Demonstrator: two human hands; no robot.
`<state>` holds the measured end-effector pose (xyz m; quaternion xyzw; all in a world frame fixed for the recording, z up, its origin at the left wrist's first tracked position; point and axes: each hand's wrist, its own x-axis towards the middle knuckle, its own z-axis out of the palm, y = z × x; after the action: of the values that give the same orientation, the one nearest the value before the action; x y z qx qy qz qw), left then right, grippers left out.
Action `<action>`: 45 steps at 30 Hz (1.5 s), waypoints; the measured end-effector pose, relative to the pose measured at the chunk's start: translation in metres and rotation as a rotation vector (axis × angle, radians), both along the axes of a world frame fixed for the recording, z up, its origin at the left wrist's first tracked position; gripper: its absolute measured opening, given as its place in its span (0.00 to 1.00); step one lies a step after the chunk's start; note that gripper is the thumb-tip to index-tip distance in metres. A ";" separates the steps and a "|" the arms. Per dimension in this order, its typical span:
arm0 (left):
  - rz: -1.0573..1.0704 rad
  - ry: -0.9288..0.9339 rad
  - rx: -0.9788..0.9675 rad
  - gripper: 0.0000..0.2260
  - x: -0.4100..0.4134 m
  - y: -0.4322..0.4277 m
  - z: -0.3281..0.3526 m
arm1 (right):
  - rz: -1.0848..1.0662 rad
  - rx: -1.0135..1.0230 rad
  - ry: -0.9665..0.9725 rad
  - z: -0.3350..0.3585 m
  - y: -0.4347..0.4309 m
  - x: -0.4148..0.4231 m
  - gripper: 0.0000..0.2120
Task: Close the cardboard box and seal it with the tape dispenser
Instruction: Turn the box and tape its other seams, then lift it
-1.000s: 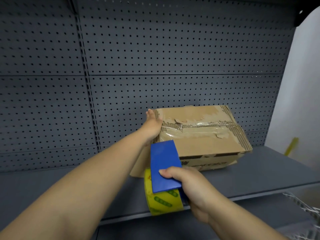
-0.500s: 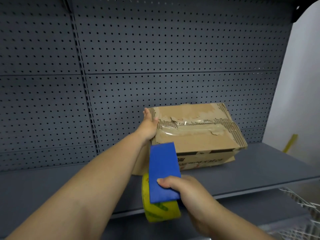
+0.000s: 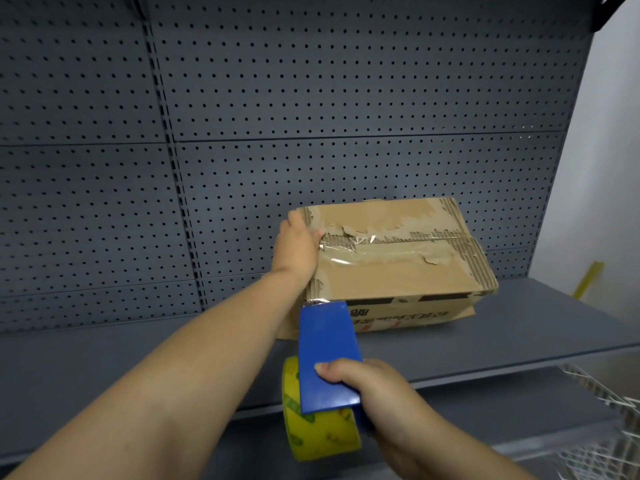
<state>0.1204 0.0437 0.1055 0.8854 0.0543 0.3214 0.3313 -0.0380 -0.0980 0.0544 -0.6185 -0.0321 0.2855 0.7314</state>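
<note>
A worn cardboard box (image 3: 398, 268) lies on the grey shelf (image 3: 519, 337), its top flaps folded down with clear tape along the seam. My left hand (image 3: 296, 244) rests flat on the box's top left corner, pressing it. My right hand (image 3: 370, 393) grips a blue tape dispenser (image 3: 327, 355) carrying a yellow tape roll (image 3: 318, 431). The dispenser's front edge sits at the box's near left corner, and a shiny strip of tape shows there.
A grey pegboard wall (image 3: 311, 98) backs the shelf. A white wire basket (image 3: 595, 410) shows at the lower right, below the shelf edge. A yellow object (image 3: 587, 280) leans against the white wall on the right.
The dispenser has moved up and forward to the box's near left corner. My left hand stays pressed on the top left corner of the box.
</note>
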 end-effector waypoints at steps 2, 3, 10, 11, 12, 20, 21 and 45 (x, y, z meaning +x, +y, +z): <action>-0.025 0.032 0.053 0.17 -0.007 -0.001 -0.003 | 0.013 0.014 0.000 0.002 -0.002 0.000 0.10; -0.049 0.081 0.078 0.20 -0.010 -0.002 -0.005 | 0.013 0.018 0.000 0.001 -0.002 0.000 0.10; -0.153 0.460 0.064 0.34 -0.028 -0.004 0.004 | 0.119 -0.019 -0.054 0.004 -0.004 0.005 0.11; -0.164 0.467 0.041 0.35 -0.030 -0.004 0.008 | 0.138 -0.030 -0.076 0.004 -0.005 0.005 0.12; -0.171 0.469 0.033 0.36 -0.032 -0.004 0.011 | 0.152 -0.039 -0.089 0.004 -0.005 0.005 0.13; -0.144 0.447 0.094 0.37 -0.033 -0.003 0.009 | 0.232 -0.050 -0.019 -0.008 -0.001 -0.003 0.17; -0.142 0.445 0.096 0.37 -0.034 -0.003 0.008 | 0.227 -0.023 -0.013 -0.010 -0.001 -0.004 0.12; -0.084 0.461 0.168 0.38 -0.028 -0.001 0.007 | 0.133 0.000 0.082 -0.037 -0.011 -0.016 0.23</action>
<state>0.0926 0.0423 0.1125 0.9612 0.0648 0.1002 0.2487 -0.0539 -0.1089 0.0171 -0.6028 -0.0432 0.3583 0.7116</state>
